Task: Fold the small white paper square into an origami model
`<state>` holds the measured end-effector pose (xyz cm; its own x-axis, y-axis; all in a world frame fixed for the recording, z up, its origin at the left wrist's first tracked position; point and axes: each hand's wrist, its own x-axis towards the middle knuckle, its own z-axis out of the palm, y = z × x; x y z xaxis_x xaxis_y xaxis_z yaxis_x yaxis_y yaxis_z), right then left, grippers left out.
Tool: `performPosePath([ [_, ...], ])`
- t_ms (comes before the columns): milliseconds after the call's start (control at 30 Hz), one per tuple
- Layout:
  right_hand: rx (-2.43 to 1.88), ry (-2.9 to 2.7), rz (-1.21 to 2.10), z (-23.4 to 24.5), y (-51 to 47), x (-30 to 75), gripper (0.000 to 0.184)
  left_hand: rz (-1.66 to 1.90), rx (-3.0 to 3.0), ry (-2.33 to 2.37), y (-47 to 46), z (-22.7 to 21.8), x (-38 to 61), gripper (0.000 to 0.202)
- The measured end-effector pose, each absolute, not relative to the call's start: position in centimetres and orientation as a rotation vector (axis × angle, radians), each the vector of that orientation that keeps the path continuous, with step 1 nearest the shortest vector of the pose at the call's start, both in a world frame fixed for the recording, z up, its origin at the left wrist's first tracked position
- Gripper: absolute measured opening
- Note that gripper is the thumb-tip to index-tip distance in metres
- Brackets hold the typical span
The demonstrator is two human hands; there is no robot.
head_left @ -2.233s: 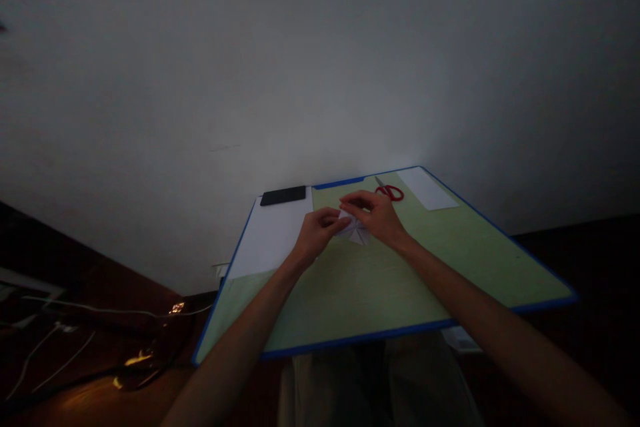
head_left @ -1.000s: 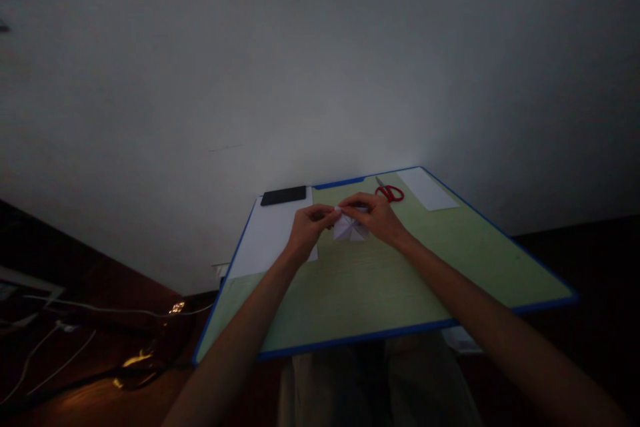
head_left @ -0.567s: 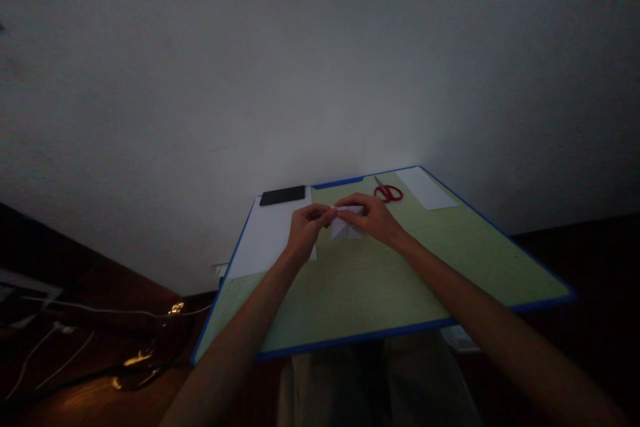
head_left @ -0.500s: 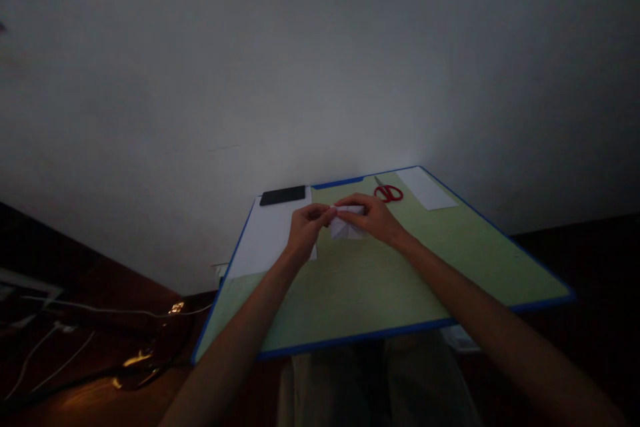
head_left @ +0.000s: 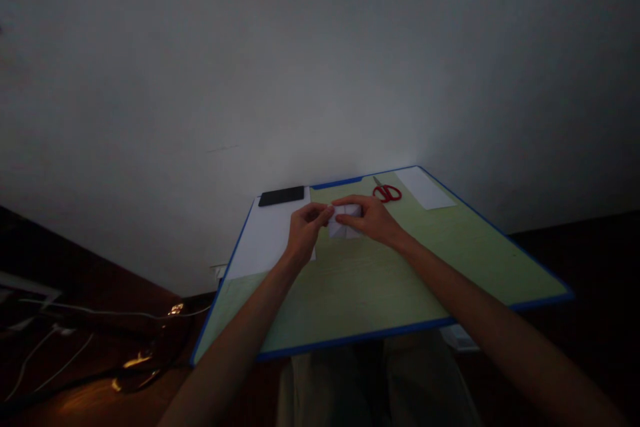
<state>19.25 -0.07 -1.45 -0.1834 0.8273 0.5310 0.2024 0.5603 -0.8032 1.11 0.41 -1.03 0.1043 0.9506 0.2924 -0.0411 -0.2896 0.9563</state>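
We pinch the paper (head_left: 344,227) with our left hand (head_left: 303,232) and right hand (head_left: 371,220), it seems. It is light and bendy, so hold the edges.

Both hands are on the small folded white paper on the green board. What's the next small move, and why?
Probably run the fingertips along the far edge to press that fold flat. The left hand and right hand both pinch the folded paper at its top edge, and it lies low on the green board.
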Motion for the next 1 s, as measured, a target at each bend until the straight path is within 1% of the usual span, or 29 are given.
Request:
performPosePath([
  [100, -0.871, -1.694, 0.684, -1.47, -0.10, 19.08, 0.028, 1.370, 1.459, 0.976, 0.42, -1.03, 1.18, 0.032],
  [267, -0.882, -1.723, 0.746, -1.55, -0.09, 18.89, 0.038, 1.406, 1.494, 0.992, 0.52, -1.27, 1.23, 0.032],
  [500, -0.838, -1.695, 0.770, -1.66, 0.07, 18.80, 0.040, 1.406, 1.606, 1.035, 0.89, -1.41, 1.05, 0.033],
  [667, -0.843, -1.681, 0.779, -1.77, 0.09, 18.84, 0.031, 1.327, 1.773, 1.047, 0.68, -1.11, 0.89, 0.030],
  [800, -0.899, -1.662, 0.709, -1.82, 0.15, 18.88, 0.033, 1.322, 1.843, 1.084, 0.53, -1.16, 0.95, 0.028],
  [1000, -0.931, -1.602, 0.778, -1.54, 0.21, 18.90, 0.025, 1.349, 1.860, 1.082, 0.37, -1.14, 1.04, 0.025],
])
